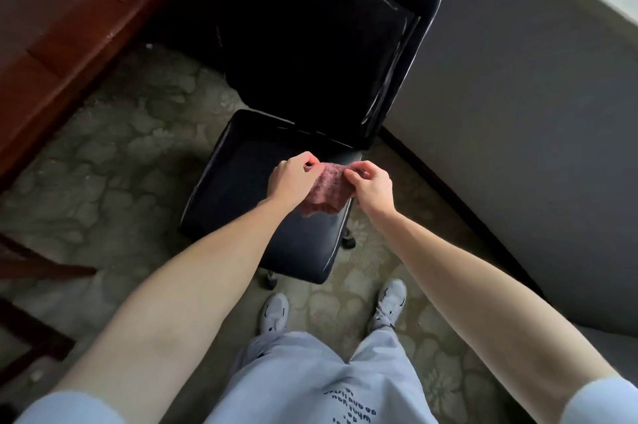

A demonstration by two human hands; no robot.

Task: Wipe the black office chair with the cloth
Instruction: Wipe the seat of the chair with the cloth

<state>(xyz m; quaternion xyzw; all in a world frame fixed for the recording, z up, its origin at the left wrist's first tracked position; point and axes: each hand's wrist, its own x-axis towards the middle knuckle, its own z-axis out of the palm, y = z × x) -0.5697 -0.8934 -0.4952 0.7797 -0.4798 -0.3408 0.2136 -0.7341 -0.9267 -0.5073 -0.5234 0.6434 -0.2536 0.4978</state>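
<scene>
Left hand (291, 174) and right hand (371, 183) each pinch a top corner of the pink knitted cloth (326, 190), stretched over the seat of the black leather office chair (262, 181). Backrest lost in shadow; cloth's lower edge droops, seat contact unclear.

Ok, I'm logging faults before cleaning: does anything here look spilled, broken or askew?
Nothing stands out. The black office chair stands level, with no spill or tear showing on its seat. The left hand and right hand pinch the pink cloth above it. The backrest is too dark to check.
</scene>
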